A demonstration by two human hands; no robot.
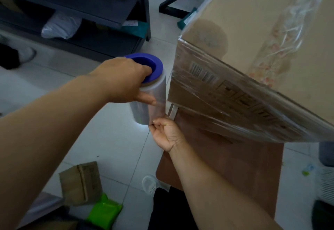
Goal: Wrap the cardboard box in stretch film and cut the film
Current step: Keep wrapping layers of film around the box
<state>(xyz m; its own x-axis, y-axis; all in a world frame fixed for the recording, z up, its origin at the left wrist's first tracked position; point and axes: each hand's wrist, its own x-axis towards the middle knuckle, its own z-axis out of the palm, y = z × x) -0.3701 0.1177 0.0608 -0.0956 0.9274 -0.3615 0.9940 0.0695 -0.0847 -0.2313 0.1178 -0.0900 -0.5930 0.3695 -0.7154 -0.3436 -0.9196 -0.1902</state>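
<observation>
A large cardboard box (256,36) stands on a brown table (235,166) at the right, its near side covered in shiny stretch film (226,107). Just left of the box's corner is the upright film roll (148,101) with a blue end cap (147,65). My left hand (124,80) grips the roll from above, a finger in the cap's hole and the thumb on the roll's side. My right hand (166,132) is below, fingers curled, pinching the film stretched between roll and box. Whether it holds a cutter is hidden.
A dark shelf unit (81,9) with parcels stands at the back left. On the white tiled floor lie a small cardboard box (81,182), a green bag (104,211) and a bit of clear plastic (149,182). A black table leg (173,7) is behind.
</observation>
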